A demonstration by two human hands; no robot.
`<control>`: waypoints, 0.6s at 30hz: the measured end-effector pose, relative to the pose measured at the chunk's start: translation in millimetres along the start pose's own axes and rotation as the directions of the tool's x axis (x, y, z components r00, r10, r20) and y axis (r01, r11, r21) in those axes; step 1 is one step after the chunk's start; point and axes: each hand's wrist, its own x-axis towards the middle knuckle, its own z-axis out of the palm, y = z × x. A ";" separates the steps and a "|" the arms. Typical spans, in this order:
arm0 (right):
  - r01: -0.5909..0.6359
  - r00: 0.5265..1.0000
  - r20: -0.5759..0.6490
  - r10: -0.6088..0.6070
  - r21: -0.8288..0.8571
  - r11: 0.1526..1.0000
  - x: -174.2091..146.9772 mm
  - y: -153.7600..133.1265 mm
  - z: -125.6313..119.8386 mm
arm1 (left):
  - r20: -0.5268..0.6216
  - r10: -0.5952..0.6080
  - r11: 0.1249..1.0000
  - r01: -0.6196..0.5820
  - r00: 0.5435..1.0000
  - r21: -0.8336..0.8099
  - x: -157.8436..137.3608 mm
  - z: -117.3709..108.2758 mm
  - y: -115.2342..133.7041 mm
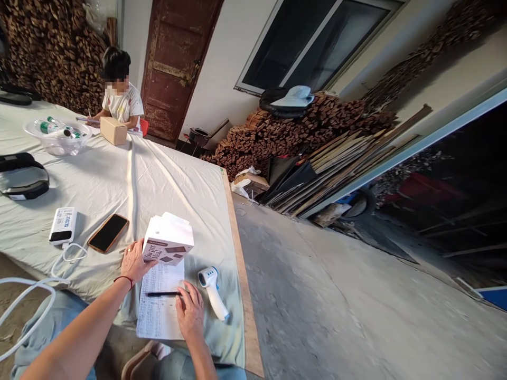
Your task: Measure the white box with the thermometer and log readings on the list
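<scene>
A white box with brown print on its front stands tilted on the cloth-covered table, its top flaps up. My left hand is closed on the box's lower left side. Below it lies a sheet of paper covered in rows of writing, its upper end partly behind the box. A black pen lies across the sheet. My right hand rests on the sheet's right edge, its thumb and fingertips closed at the pen's right end. Beside that hand lies a white and blue infrared thermometer.
To the left are a phone, a white power bank with a cable, and a black case. Farther back stand a clear basin of bottles, a cardboard box and a seated person. The table's wooden edge runs along the right.
</scene>
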 end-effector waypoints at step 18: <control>-0.004 1.000 0.004 0.004 0.003 1.000 1.1 1.2 -0.2 | 0.005 0.007 1.000 -0.008 1.000 0.024 1.9 2.6 -1.7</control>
